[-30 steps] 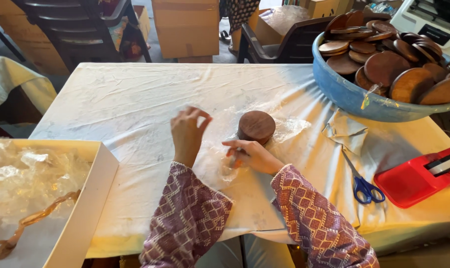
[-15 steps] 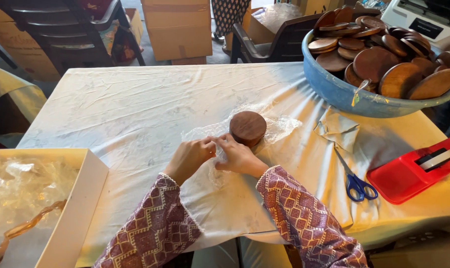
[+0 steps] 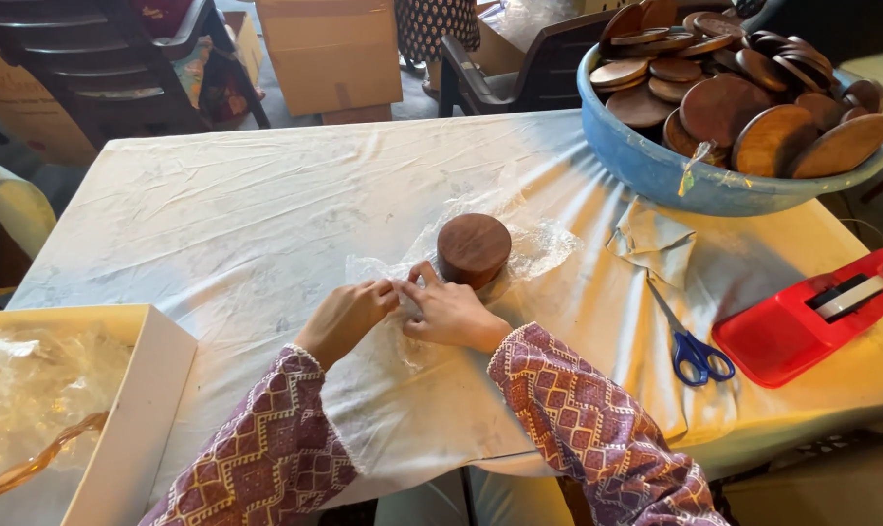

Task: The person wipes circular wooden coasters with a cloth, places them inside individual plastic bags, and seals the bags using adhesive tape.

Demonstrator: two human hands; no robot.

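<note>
Both hands' fingers [image 3: 388,289] pinch plastic wrap [image 3: 383,273] edge beside wooden disc [image 3: 473,249].

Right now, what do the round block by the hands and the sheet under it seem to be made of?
Round block: probably wood, dark brown with a smooth matte top and faint grain. Sheet: looks like thin clear plastic, crinkled and glinting, with the tablecloth visible through it.

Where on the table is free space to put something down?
Free: the far left cloth, between the white box and the wooden disc. Crowded: the right side, with blue basin, scissors and red tape dispenser. Both hands fill the near middle.
</note>
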